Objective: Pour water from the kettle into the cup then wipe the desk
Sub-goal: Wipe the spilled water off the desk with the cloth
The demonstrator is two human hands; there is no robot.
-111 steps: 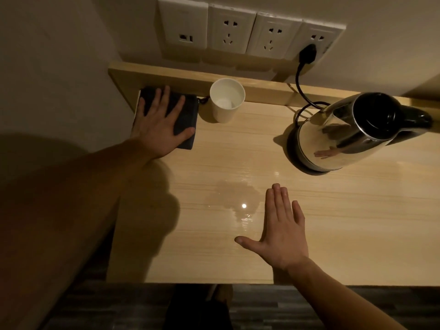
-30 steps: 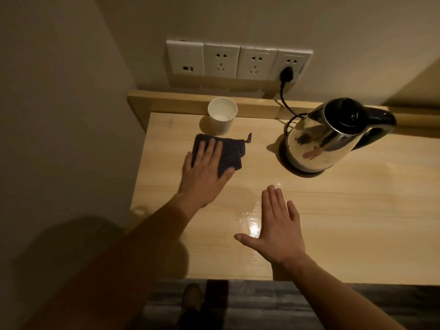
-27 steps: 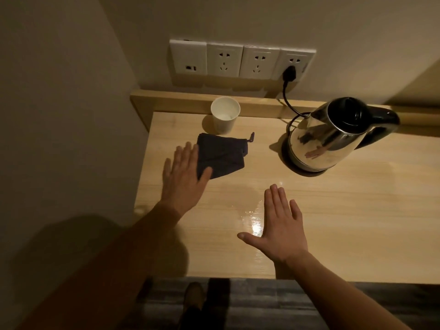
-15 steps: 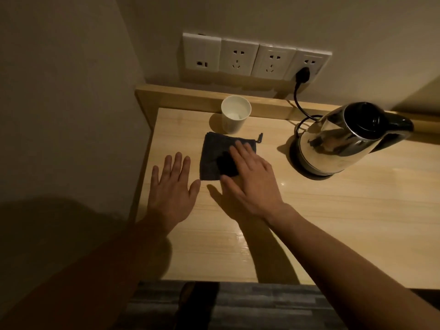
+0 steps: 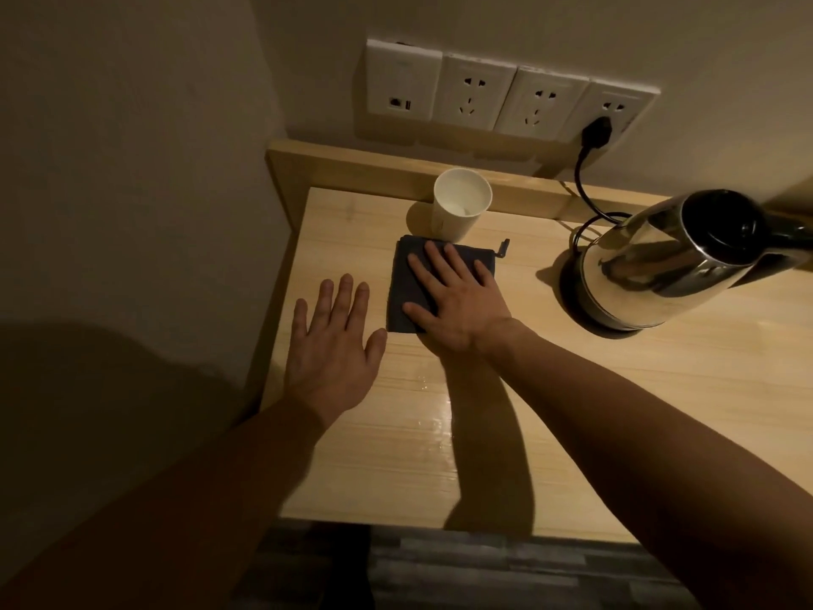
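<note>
A white paper cup stands upright at the back of the wooden desk, with some water showing in its bottom. Just in front of it lies a dark folded cloth. My right hand lies flat on the cloth with its fingers spread, covering most of it. To the left of the cloth, my left hand rests flat on the bare desk with its thumb tip near the cloth's corner. The steel kettle with a black lid sits on its base at the right. A wet patch glistens between my forearms.
A wall closes off the desk's left side and a raised wooden ledge runs along the back. Above it is a row of wall sockets, with the kettle's black plug and cord at the right. The desk's front edge is near me.
My left hand slid the cloth from the back left corner toward the middle, then let go of it. My right hand left the wet patch and came down on the cloth.
</note>
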